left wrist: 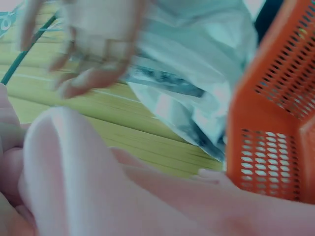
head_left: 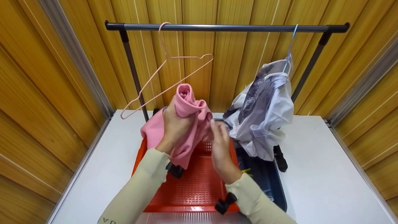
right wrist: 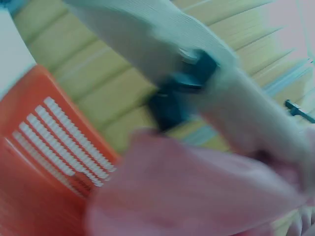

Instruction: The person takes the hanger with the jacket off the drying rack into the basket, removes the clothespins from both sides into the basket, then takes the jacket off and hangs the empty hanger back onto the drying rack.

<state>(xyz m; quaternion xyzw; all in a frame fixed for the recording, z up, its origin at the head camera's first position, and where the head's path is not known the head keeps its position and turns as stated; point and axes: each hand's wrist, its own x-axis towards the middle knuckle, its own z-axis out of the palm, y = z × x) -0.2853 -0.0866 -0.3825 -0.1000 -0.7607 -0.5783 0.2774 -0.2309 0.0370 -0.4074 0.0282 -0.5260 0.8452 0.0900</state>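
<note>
Pale sleeves [head_left: 136, 186] at 7 and 5 o'clock: one garment hung, the pink garment [head_left: 186, 152] in hand.
At 3 o'clock a white-and-grey garment [head_left: 267, 115] hangs by a blue hanger [head_left: 292, 40] on the rail [head_left: 224, 28], apparently done; the pink garment, bunched at the centre above the red basket [head_left: 189, 189], is on no hanger, and the pink hanger [head_left: 166, 56] at 11 holds nothing, so the work looks part-way. The left hand [head_left: 178, 124] grips pink cloth; the right hand [head_left: 221, 149], blurred, has loosely extended fingers, seemingly holding nothing. Beneath spreads a white tabletop [head_left: 311, 174], a dark tray [head_left: 281, 186] at 5; wood-look walls [head_left: 230, 62] rise from 9 round to 3.
</note>
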